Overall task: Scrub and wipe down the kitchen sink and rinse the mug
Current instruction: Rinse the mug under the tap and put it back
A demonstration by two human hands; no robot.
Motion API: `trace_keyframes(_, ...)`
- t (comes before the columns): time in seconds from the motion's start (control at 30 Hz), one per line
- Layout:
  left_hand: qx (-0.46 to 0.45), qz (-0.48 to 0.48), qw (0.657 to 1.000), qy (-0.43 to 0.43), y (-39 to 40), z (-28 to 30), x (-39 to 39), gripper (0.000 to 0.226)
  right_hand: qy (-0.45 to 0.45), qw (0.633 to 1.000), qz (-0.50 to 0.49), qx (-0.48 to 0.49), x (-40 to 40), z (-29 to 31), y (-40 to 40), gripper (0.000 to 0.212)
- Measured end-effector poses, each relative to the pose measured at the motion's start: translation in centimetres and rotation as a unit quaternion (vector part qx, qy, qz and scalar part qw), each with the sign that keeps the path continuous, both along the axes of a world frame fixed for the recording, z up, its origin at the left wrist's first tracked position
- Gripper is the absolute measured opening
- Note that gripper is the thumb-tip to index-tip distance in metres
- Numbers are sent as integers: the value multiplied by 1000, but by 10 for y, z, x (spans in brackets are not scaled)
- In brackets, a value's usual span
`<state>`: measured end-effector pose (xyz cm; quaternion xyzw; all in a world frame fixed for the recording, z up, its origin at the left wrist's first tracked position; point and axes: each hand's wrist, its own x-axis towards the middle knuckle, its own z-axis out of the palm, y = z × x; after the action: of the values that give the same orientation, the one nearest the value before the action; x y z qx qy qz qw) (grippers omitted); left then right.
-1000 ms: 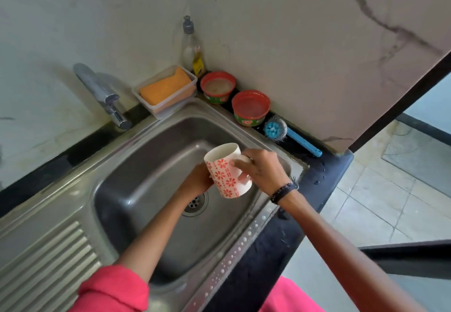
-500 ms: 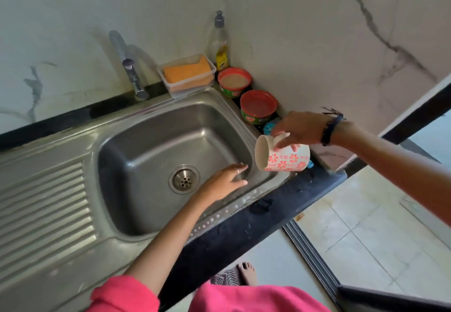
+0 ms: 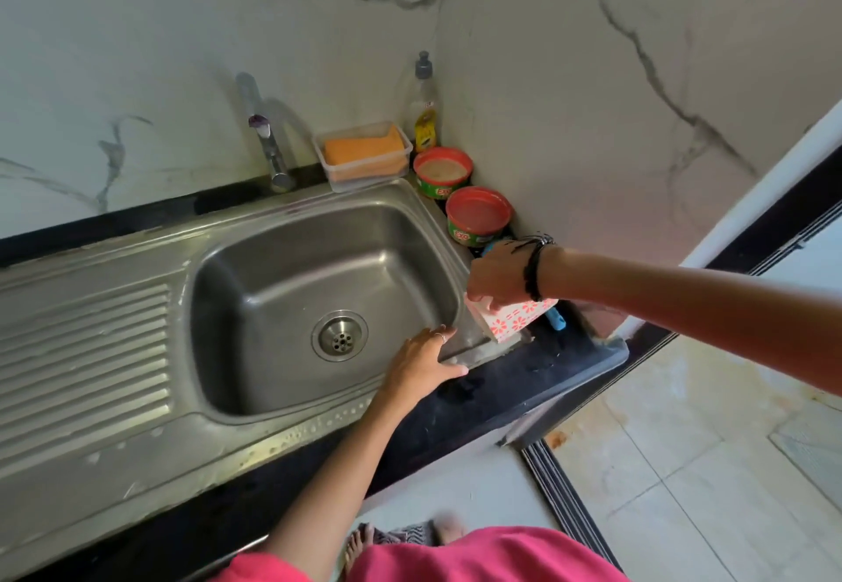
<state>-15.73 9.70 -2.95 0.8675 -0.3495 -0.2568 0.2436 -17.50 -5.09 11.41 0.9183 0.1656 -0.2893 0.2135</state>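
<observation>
The single head-worn wide-angle camera is looking steeply down from above the steel sink [image 3: 255, 235], facing the marble corner wall [image 3: 546, 80]; the bench [image 3: 524, 390] edge is lying near, with floor tiles [image 3: 683, 490] showing at right.

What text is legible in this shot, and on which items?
"EXO": near red tub, on its green side band.
"EXO": far red tub, same band, blurrier and partly cut off.
Bottle: yellow label, print too blurred to read.
Mug: flower pattern only, no text.
</observation>
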Motion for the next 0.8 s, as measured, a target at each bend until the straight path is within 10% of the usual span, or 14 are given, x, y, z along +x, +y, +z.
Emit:
trace_keyframes(0.3,36,37,999,0,3,-1,-1,75,-60,966,-136,209,0,13,-43,31)
trace_keyframes(0.8,90,90,992,7,59,-4,1,81,69,986,145,-37,-1,3,42,40)
